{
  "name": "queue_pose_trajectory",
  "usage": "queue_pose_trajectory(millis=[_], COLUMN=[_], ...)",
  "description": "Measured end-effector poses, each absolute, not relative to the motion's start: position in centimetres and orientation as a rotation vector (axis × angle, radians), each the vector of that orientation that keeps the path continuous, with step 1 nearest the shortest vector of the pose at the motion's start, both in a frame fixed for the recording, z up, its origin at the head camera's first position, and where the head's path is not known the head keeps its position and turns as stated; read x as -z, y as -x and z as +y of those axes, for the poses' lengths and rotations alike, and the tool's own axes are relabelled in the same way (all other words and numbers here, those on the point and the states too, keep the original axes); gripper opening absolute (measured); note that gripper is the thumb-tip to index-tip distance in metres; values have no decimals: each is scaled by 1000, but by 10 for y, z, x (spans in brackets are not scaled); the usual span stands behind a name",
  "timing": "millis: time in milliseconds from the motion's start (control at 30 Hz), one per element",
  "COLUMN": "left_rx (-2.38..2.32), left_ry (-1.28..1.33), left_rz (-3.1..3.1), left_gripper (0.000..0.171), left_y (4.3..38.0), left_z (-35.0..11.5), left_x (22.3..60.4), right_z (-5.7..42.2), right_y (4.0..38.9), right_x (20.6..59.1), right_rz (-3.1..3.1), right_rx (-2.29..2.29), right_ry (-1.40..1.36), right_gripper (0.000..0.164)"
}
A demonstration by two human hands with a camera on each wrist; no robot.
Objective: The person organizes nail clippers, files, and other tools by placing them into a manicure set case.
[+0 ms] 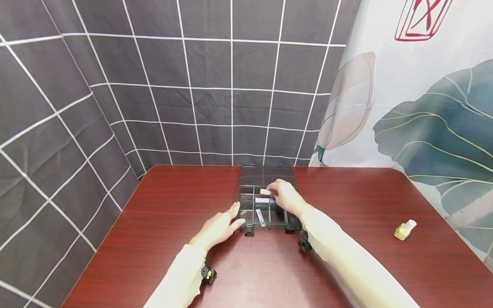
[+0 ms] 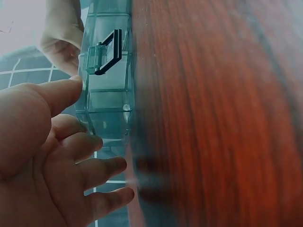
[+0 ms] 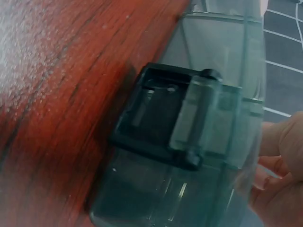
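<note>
Left hand (image 1: pixel 215 229), fingers loosely extended, touches the left end of the clear box (image 2: pixel 108 100), presumably steadying it. Right hand (image 1: pixel 287 198) pinches white piece (image 1: pixel 264 192) over rear compartments, likely for precision. Lid (image 1: pixel 265 176) beyond, folded back for access.

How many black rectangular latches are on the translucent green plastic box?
2 in view, both on the near side of the box: the left latch, close to the left hand, and the right latch, toward the other end. Any on the far side could be hidden.
</note>
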State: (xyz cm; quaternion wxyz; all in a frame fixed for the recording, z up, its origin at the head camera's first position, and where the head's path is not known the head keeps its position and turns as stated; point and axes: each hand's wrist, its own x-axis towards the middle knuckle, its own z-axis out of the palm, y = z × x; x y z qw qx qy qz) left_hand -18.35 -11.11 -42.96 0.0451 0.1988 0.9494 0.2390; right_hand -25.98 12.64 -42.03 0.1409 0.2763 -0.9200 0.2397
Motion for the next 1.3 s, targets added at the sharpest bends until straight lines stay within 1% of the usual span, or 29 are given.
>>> queue_pose_trajectory(millis=[233,400,567,667,900,1300], left_rx=[-730,-738,-743,-742,-734,-724], left_ry=[-601,-593,-594,-602,-595,-590], left_rz=[2897,2894,2890,2886,2892,2892], left_gripper=[62,62,62,62,62,62], left_y=[184,184,184,183,185,186], left_z=[-111,-112,-111,-111,-111,-111], left_x=[432,430,429,430,433,433], right_z=[122,119,120,124,140,165], right_y=[262,262,261,259,251,236], right_x=[422,424,426,427,420,409], right_rz=[-2617,-2611,-2531,-2493,-2594,-2646], right_rx=[-644,-638,-671,-729,-804,-867], right_ry=[-892,-855,-832,-815,-681,-490], right_gripper=[25,24,17,17,24,25])
